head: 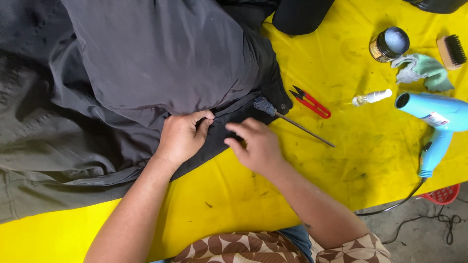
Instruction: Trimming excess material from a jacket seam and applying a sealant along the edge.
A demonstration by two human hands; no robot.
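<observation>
The big dark grey fabric garment is sprawling across the upper left of the frame and running off the top and left edges, so its full shape is hard to make out. The left hand is sitting at centre frame, fingers curled in and pinching a fold of the grey cloth at its lower hem. The right hand is lying just beside it, palm down, fingers spread loosely on the darker strip of fabric; what sits under those fingertips is being hidden by the hand itself, and whether it is gripping anything I cannot tell.

A thin metal-stemmed brush with a fuzzy blue-grey tip is lying just above the right hand, its tip touching the garment's edge. The red-handled thread snips are resting near it on the yellow table cover.

Over in the upper right, a round tin with a gold rim, a crumpled pale green rag, a small clear spray bottle and a wooden brush with black bristles are clustering together. The light blue hair dryer is being cut off by the right edge. Open yellow cover is showing along the bottom left and centre right.
</observation>
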